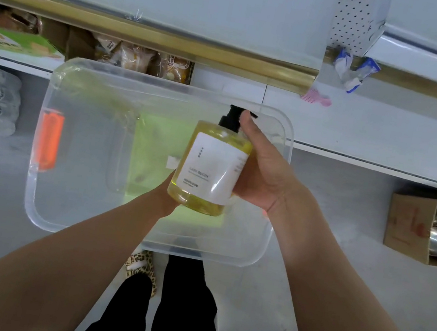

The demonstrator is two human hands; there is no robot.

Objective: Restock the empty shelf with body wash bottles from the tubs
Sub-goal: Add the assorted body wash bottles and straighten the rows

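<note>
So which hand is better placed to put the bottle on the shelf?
Right, probably. The right hand wraps the bottle along its side, up to the pump; the left hand only props its base from below, mostly hidden.

Bright, even overhead light; soft focus, slight wide-angle edge bending.

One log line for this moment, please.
bottle: held over tub | right hand: grips bottle side | left hand: under base, fingers hidden
</note>
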